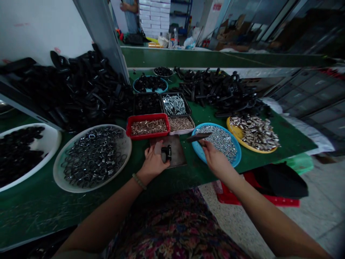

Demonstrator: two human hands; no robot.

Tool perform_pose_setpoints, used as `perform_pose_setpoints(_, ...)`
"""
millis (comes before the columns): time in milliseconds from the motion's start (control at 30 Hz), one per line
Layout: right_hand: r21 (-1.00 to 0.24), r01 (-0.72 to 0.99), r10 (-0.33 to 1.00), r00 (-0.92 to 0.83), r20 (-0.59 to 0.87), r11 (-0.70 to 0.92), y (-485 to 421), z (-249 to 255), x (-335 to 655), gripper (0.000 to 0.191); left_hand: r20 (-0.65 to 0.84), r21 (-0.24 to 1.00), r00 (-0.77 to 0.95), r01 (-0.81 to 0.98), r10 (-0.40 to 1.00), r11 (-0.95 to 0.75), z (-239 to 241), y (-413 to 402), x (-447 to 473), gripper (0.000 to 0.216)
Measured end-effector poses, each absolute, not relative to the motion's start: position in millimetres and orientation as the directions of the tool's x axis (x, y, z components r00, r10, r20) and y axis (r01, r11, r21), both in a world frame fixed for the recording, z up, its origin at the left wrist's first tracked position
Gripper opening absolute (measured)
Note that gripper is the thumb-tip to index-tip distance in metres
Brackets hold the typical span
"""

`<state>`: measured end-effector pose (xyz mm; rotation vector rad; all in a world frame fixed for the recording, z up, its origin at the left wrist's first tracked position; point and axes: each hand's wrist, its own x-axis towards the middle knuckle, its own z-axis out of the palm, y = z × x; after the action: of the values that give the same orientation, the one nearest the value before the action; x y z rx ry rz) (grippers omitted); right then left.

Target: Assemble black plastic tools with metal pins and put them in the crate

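Observation:
My left hand (155, 160) is closed around a small black part (168, 153), with a rounded end standing out past the fingers. It rests on a flat metal plate (178, 151) in front of me. In my right hand (214, 158) is a hammer (198, 137), gripped by its handle, its dark head level above the near left rim of a blue tray (238, 151). Small shiny metal pieces fill that tray. Just behind the plate stands a red tray (168, 124) of copper-coloured rivets. My fingers hide much of the black part.
Left lie a round tray (57, 172) of metal rings and a white tray (55, 144) of black pieces. Behind are a box of screws (174, 104) and heaps of black parts (210, 86). A yellow tray (231, 126) holds metal sleeves. A person (131, 16) stands far back.

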<state>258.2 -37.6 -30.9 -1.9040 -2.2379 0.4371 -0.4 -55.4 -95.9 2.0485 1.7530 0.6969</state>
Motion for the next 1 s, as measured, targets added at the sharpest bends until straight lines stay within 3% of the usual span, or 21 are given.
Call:
perform_pose_setpoints(100,-0.5,0.799,0.914,-0.403,-0.035,0.333,-47.8,-9.7,214.4,0.041,0.145,0.579,0.102,0.798,0.984,-0.169,-96.2,-54.7,0.0,0.078)
perform_pose_setpoints(200,-0.502,0.771,0.901,-0.433,0.037,0.392,-47.1,-4.6,192.9,0.043,0.152,0.589,0.096,0.791,0.984,-0.168,-97.2,-54.1,0.2,0.08)
perform_pose_setpoints(300,-0.408,0.826,0.891,-0.449,-0.062,0.388,-42.0,-15.7,197.7,0.041,0.154,0.561,0.102,0.81,0.983,-0.172,-96.6,-55.2,-0.9,0.079)
perform_pose_setpoints(367,-0.354,0.861,0.908,-0.414,-0.068,0.366,-40.5,-26.7,215.3,0.041,0.176,0.481,0.186,0.841,0.967,-0.249,-95.4,-55.9,-2.3,0.067)
perform_pose_setpoints(467,-0.19,0.965,0.983,-0.183,0.011,0.182,-42.1,-44.1,253.4,0.044,0.197,0.39,0.344,0.832,0.918,-0.396,-92.5,-53.6,-2.9,0.048)
perform_pose_setpoints(567,0.017,1.0,1.0,0.012,0.013,-0.013,-38.5,-61.1,292.2,0.047,0.149,0.564,0.299,0.757,0.942,-0.33,-83.3,-46.0,-2.8,0.042)
perform_pose_setpoints(633,0.031,0.999,1.0,0.015,-0.007,-0.015,-26.8,-67.1,319.3,0.045,0.042,0.817,0.18,0.56,0.983,-0.138,-71.1,-39.3,-4.6,0.039)
perform_pose_setpoints(700,0.003,0.999,0.999,0.037,0.003,-0.037,-6.4,-64.8,352.7,0.04,-0.173,0.971,0.099,0.182,0.98,0.153,-55.2,-33.8,-8.0,0.041)
perform_pose_setpoints(800,0.012,0.98,0.979,0.198,0.056,-0.199,33.0,-49.5,414.6,0.041,-0.419,0.835,0.124,-0.336,0.899,0.436,-33.4,-30.3,-9.8,0.051)
perform_pose_setpoints(867,0.023,0.956,0.955,0.291,0.056,-0.293,57.1,-40.1,453.6,0.042,-0.417,0.784,0.082,-0.472,0.905,0.404,-25.4,-30.1,-5.3,0.042)
perform_pose_setpoints(1000,0.015,0.942,0.942,0.334,0.003,-0.334,86.3,-40.2,496.6,0.034,-0.329,0.858,-0.095,-0.447,0.94,0.255,-21.8,-27.5,11.5,0.038)
